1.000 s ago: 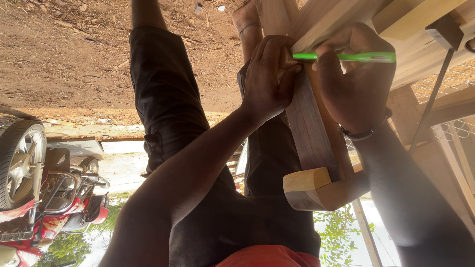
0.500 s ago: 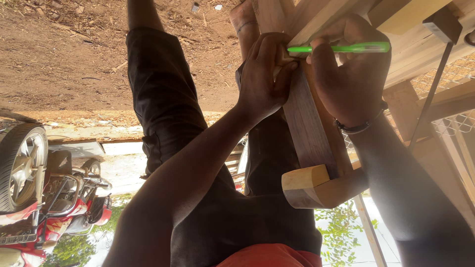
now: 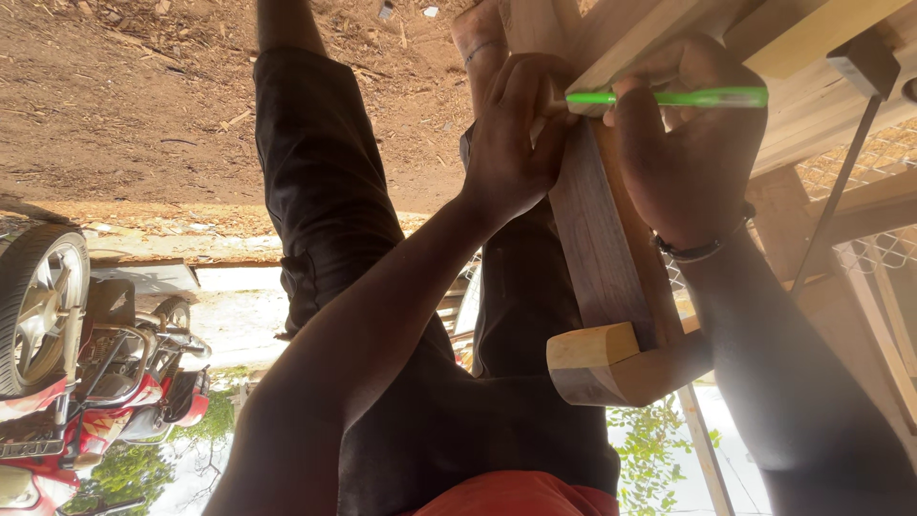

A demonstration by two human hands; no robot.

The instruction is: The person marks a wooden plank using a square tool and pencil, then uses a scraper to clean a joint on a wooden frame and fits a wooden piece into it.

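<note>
Head view appears upside down: dirt ground fills the upper left of the frame, sky and foliage sit along the bottom.

Left hand (image 3: 516, 134), upper centre of the frame, is curled around the top end of a grey-brown wooden board (image 3: 597, 239), fingers wrapped onto its edge, thumb side pressed against the face. Forearm runs down to the lower left of the frame.

Right hand (image 3: 683, 143), upper right of centre, is closed around a bright green pen (image 3: 669, 97), pinching it between fingers and thumb. Pen lies roughly level, tip pointing left and touching or just beside the board's top end, right by the left hand's fingers; exact contact cannot be told. A dark bracelet (image 3: 702, 250) sits on the right wrist.

The board slants from top centre down to the lower right of centre, where it meets a rounded, pale wooden piece (image 3: 602, 368) with a curved end. Lighter timber frame pieces (image 3: 812, 57) cross the upper right corner, just behind the right hand.

Person's legs in black trousers (image 3: 334, 210) occupy the centre, a bare foot (image 3: 478, 38) at the top edge beside the board. Red-orange garment (image 3: 516, 495) at bottom centre.

A red motorcycle (image 3: 86, 401) with a wheel stands in the lower left. Wire mesh (image 3: 879, 253) at the right edge.
</note>
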